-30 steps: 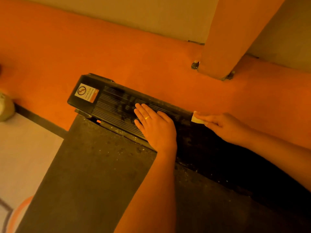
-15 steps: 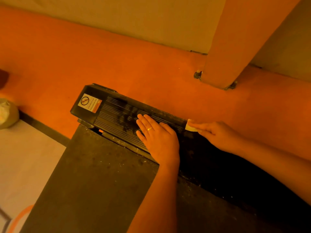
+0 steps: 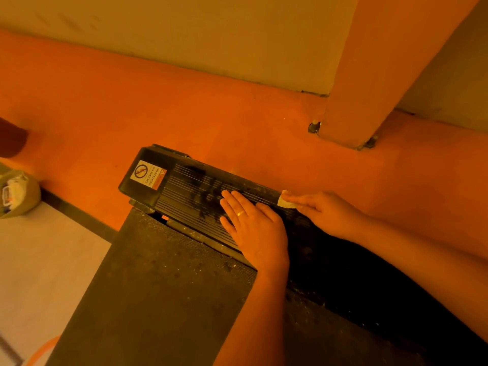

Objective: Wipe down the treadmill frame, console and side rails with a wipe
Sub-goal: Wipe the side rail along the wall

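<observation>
Just now, slid the wipe a little more toward 9 o'clock along the far edge of the black side rail. Brought it closer to the left grip than half a second before, now just beside those fingertips at their 3 o'clock. Pinched the small pale wipe in the right grip and pressed it down on the rail.

Kept the left grip open and flat on the ribbed top of the rail, fingers straight and pointing to 11 o'clock, with a ring on one finger. Held nothing in it, only leaned there, most likely to stay steady. Left it in the same spot on the ribs all through these pictures.

Seemed to be wiping the rail's far edge bit by bit, toward the end with the warning sticker at 10 o'clock. Saw dark smears on the ribs between sticker and left grip, so probably not cleaned there yet. Saw pale specks on the belt at 7 o'clock too.

Would need to lift or shift the left grip soon to clear the wipe's way. Could not see the console at all, so guessed at plenty of work left. Saw orange floor at 12 o'clock and a thick post at 1 o'clock.
</observation>
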`<state>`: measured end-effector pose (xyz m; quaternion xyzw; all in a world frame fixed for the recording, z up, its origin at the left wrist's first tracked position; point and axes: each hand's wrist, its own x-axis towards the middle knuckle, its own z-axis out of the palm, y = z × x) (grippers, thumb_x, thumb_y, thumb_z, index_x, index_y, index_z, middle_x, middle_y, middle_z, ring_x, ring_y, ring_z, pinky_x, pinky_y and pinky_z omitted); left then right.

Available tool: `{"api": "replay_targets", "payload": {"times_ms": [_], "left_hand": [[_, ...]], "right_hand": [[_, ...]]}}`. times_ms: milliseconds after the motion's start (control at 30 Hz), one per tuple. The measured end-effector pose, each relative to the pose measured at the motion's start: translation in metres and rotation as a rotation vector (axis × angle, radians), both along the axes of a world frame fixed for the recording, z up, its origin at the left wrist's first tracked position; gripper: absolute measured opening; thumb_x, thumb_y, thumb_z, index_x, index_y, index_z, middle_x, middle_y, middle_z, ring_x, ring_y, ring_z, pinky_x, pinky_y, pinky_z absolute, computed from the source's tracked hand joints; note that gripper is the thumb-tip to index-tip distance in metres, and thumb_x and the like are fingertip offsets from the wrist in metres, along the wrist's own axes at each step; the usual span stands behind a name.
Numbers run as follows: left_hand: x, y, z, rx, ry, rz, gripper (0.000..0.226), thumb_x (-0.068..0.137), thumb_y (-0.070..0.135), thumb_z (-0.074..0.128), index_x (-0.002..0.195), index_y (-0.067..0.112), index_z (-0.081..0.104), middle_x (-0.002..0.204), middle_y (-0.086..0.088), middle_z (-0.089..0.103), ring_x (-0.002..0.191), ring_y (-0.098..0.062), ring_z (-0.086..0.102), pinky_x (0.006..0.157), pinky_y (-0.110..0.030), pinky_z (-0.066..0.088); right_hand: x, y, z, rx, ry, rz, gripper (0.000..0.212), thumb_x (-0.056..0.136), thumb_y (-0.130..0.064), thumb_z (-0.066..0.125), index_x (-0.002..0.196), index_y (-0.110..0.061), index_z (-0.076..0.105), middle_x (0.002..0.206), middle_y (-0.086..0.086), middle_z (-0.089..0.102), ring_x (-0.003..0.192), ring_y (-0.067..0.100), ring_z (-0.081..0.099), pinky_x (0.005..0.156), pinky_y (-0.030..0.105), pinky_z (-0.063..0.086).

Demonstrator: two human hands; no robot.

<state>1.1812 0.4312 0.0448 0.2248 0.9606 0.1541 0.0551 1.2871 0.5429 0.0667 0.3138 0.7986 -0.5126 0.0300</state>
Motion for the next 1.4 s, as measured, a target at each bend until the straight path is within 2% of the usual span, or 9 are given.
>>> {"api": "replay_targets", "payload": {"times_ms": [100, 300, 600, 700, 800, 867, 1000, 1167, 1400], "left_hand": [[0.000, 0.001, 0.005, -0.011, -0.050, 0.002, 0.067, 0.100, 0.038, 0.015, 0.159, 0.006, 0.016, 0.168, -0.010, 0.007, 0.156, -0.023, 0.002, 0.124, -0.046, 0.002], [-0.028, -0.015, 0.011, -0.006, -0.106, -0.103, 0.061, 0.107, 0.034, 0.030, 0.160, 0.011, 0.014, 0.169, -0.004, 0.005, 0.155, -0.018, -0.002, 0.123, -0.043, -0.004], [-0.046, -0.021, -0.006, 0.032, 0.043, -0.049, 0.059, 0.106, 0.037, 0.028, 0.159, 0.011, 0.023, 0.167, -0.005, 0.015, 0.155, -0.021, 0.007, 0.124, -0.048, -0.002], [-0.047, -0.021, -0.007, 0.043, 0.049, -0.036, 0.060, 0.104, 0.037, 0.026, 0.158, 0.011, 0.025, 0.166, -0.005, 0.017, 0.155, -0.021, 0.009, 0.124, -0.048, -0.002], [-0.047, -0.021, -0.009, 0.045, 0.062, -0.043, 0.060, 0.105, 0.039, 0.025, 0.158, 0.011, 0.025, 0.166, -0.005, 0.018, 0.155, -0.021, 0.009, 0.124, -0.048, -0.001], [-0.048, -0.022, -0.011, 0.041, 0.069, -0.049, 0.060, 0.105, 0.040, 0.025, 0.158, 0.011, 0.025, 0.166, -0.005, 0.018, 0.154, -0.020, 0.009, 0.124, -0.049, 0.000], [-0.047, -0.021, -0.011, 0.046, 0.068, -0.046, 0.061, 0.105, 0.041, 0.020, 0.157, 0.012, 0.027, 0.166, -0.005, 0.019, 0.154, -0.020, 0.010, 0.125, -0.049, 0.003], [-0.048, -0.021, -0.015, 0.044, 0.080, -0.043, 0.059, 0.105, 0.040, 0.020, 0.157, 0.012, 0.028, 0.166, -0.004, 0.020, 0.154, -0.019, 0.011, 0.125, -0.050, 0.006], [-0.048, -0.021, -0.017, 0.059, 0.089, -0.037, 0.057, 0.106, 0.038, 0.024, 0.156, 0.012, 0.031, 0.165, -0.004, 0.023, 0.154, -0.020, 0.014, 0.125, -0.051, 0.009]], "right_hand": [[0.011, 0.000, -0.002, -0.001, 0.005, -0.027, 0.040, 0.103, -0.009, 0.051, 0.140, -0.021, 0.053, 0.141, -0.017, 0.044, 0.131, -0.005, 0.037, 0.100, -0.005, 0.023], [0.013, -0.002, 0.001, -0.030, -0.032, -0.045, 0.040, 0.103, -0.007, 0.050, 0.141, -0.021, 0.054, 0.148, -0.009, 0.047, 0.136, 0.004, 0.039, 0.096, -0.003, 0.027], [-0.052, -0.001, 0.000, -0.026, -0.014, -0.041, 0.038, 0.104, -0.016, 0.049, 0.141, -0.024, 0.054, 0.145, -0.005, 0.052, 0.124, 0.016, 0.057, 0.104, 0.030, 0.047], [-0.056, -0.001, 0.001, 0.001, -0.020, -0.005, 0.039, 0.105, -0.015, 0.047, 0.143, -0.025, 0.051, 0.147, -0.007, 0.049, 0.128, 0.006, 0.047, 0.099, 0.013, 0.038], [-0.036, 0.000, 0.003, -0.016, -0.019, 0.020, 0.041, 0.104, -0.014, 0.048, 0.142, -0.030, 0.049, 0.151, -0.008, 0.045, 0.133, 0.008, 0.047, 0.108, 0.021, 0.040], [-0.029, 0.000, 0.004, 0.018, -0.056, 0.026, 0.042, 0.104, -0.015, 0.049, 0.141, -0.035, 0.048, 0.148, -0.011, 0.047, 0.106, 0.005, 0.064, 0.086, 0.016, 0.054], [-0.046, -0.001, 0.003, 0.065, -0.066, 0.038, 0.043, 0.104, -0.009, 0.047, 0.144, -0.024, 0.048, 0.146, -0.010, 0.045, 0.117, -0.003, 0.051, 0.080, -0.011, 0.029], [-0.089, -0.004, 0.000, 0.077, -0.011, 0.046, 0.041, 0.104, -0.009, 0.047, 0.144, -0.019, 0.050, 0.149, -0.005, 0.046, 0.130, 0.007, 0.047, 0.088, -0.006, 0.028], [-0.044, -0.003, -0.002, -0.029, 0.050, 0.038, 0.044, 0.102, -0.005, 0.050, 0.142, -0.024, 0.051, 0.146, -0.018, 0.040, 0.135, -0.008, 0.032, 0.099, -0.005, 0.024]]}}
